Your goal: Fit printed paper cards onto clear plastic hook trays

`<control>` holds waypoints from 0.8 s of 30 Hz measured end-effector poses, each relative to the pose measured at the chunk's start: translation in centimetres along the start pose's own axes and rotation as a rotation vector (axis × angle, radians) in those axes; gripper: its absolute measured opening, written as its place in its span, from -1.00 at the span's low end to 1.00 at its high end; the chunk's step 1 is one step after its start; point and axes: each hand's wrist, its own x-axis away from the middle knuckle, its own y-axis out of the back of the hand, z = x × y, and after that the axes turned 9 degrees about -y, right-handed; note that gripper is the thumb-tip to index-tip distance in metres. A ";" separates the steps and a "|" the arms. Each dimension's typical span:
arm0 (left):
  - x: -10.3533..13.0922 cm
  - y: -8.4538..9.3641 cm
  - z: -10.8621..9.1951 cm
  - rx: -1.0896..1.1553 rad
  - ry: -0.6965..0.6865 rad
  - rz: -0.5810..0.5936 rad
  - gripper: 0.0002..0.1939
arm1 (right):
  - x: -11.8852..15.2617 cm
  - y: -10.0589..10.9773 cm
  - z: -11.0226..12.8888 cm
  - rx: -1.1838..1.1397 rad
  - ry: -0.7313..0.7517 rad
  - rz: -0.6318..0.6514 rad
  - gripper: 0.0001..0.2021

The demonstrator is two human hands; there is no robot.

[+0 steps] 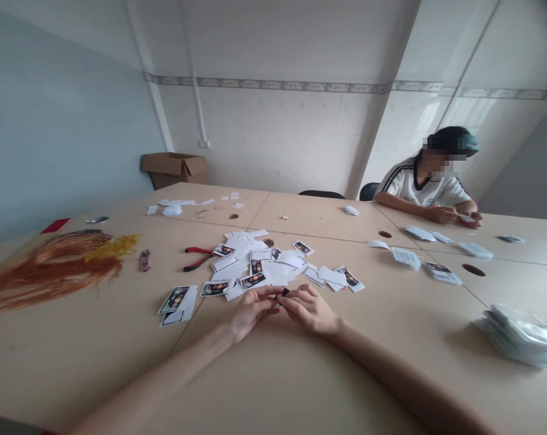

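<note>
My left hand (254,309) and my right hand (310,308) meet just in front of a heap of cards. Between their fingertips is a small dark piece (282,294), mostly hidden, whose kind I cannot make out. Both hands are closed around it. The heap of white paper cards (241,254) lies beyond them, some blank and some with a black frame. Several cards bear a dark printed picture, such as the printed card (254,280) close to my left hand. Left of the hands, two overlapping printed cards (177,301) lie apart from the heap.
Red-handled pliers (198,258), a pink cutter (145,260) and bundles of orange-brown cord (60,266) lie left. Clear plastic bags (522,335) are stacked right. A co-worker (430,181) sits at far right, holding a card. A cardboard box (176,169) stands behind the table.
</note>
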 end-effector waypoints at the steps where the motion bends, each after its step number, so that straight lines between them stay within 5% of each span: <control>1: 0.0 0.0 0.0 0.006 0.004 0.005 -0.72 | 0.1 0.0 -0.1 0.000 -0.003 0.005 -0.49; 16: -0.6 0.5 -0.4 -0.118 -0.066 -0.091 -0.56 | -0.2 0.8 -0.1 -0.007 -0.013 0.076 -0.68; 19: -0.8 0.8 -0.3 -0.158 -0.083 -0.087 -0.55 | 0.0 1.6 -2.2 0.203 -0.139 0.055 -0.76; 24: -0.8 0.9 -0.2 -0.184 -0.083 -0.044 -0.56 | 2.2 5.0 -9.7 0.441 -0.533 0.019 -0.75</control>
